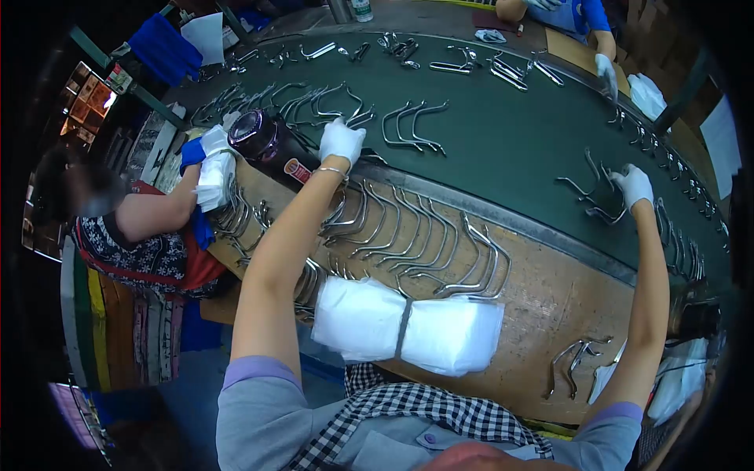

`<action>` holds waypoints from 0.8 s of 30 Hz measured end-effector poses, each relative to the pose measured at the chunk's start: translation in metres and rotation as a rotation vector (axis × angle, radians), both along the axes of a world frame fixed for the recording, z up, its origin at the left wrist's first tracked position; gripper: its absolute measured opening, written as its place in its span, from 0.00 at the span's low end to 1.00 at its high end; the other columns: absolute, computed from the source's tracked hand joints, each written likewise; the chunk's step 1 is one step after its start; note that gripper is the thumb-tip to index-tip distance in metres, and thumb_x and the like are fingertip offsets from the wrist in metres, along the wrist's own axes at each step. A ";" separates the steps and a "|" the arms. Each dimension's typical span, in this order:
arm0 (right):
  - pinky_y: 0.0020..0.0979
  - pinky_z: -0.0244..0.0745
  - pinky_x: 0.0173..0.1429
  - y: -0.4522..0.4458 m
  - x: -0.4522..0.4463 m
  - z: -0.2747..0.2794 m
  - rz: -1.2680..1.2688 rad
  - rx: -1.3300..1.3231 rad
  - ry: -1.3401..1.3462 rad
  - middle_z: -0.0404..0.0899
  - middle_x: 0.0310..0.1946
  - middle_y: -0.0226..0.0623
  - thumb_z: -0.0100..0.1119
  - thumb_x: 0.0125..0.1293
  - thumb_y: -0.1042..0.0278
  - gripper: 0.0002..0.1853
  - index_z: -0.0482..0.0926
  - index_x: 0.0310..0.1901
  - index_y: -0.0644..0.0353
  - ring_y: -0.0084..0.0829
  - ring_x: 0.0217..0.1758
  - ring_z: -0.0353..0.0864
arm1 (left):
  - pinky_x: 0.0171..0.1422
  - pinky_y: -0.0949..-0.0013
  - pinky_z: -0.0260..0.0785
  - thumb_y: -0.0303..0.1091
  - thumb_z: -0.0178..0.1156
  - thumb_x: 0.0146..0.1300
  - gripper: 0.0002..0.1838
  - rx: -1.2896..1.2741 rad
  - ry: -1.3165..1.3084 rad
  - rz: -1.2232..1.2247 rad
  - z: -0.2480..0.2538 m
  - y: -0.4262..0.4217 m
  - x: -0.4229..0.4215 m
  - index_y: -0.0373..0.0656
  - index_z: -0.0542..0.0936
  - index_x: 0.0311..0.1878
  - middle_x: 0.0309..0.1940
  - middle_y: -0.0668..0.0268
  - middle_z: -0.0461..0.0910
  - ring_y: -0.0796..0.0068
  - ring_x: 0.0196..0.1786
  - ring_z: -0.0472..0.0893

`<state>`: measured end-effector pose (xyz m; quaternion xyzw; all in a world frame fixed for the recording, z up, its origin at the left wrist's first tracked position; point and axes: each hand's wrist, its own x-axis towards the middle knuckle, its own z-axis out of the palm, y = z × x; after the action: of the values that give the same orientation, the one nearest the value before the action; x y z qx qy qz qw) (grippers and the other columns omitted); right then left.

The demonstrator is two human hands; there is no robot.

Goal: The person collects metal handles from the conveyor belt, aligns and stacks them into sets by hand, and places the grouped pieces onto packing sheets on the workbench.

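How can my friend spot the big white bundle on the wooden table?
Find the wooden table along the near side of the green work surface. Look by the wearer's checked cloth, just nearer than the rows of curved metal rods. The white bundle there is blocky, unlike the shiny rods beside it, with one dark band round its middle.

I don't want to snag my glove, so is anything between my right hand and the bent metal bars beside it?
Nothing visible; your right hand is right at the bars, though its grip on them is unclear.
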<state>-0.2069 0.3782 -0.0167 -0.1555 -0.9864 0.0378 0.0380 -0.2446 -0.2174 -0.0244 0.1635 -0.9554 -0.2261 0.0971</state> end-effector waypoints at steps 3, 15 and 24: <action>0.40 0.69 0.61 -0.073 0.004 0.034 0.051 -0.052 0.036 0.75 0.54 0.56 0.60 0.59 0.53 0.32 0.70 0.60 0.65 0.49 0.58 0.74 | 0.56 0.56 0.73 0.39 0.60 0.55 0.22 -0.099 -0.134 0.089 0.003 0.005 -0.014 0.35 0.77 0.51 0.52 0.47 0.77 0.51 0.53 0.79; 0.40 0.72 0.57 -0.355 -0.034 -0.001 0.629 -0.409 -0.022 0.79 0.47 0.51 0.62 0.55 0.44 0.29 0.80 0.46 0.66 0.46 0.52 0.78 | 0.53 0.57 0.74 0.32 0.55 0.57 0.14 -0.128 -0.159 0.036 -0.010 0.052 -0.034 0.37 0.82 0.44 0.46 0.48 0.80 0.51 0.50 0.81; 0.38 0.76 0.52 -0.319 -0.006 0.008 0.454 -0.119 -0.064 0.79 0.43 0.46 0.69 0.47 0.41 0.31 0.83 0.39 0.65 0.42 0.49 0.79 | 0.46 0.69 0.74 0.41 0.62 0.58 0.23 0.865 -0.267 -0.421 -0.004 0.089 -0.030 0.31 0.77 0.50 0.41 0.50 0.81 0.69 0.41 0.82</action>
<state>-0.2133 0.0596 -0.0090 0.0670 -0.9928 0.0987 -0.0118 -0.2748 -0.1285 -0.0284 0.0197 -0.7906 -0.5933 -0.1504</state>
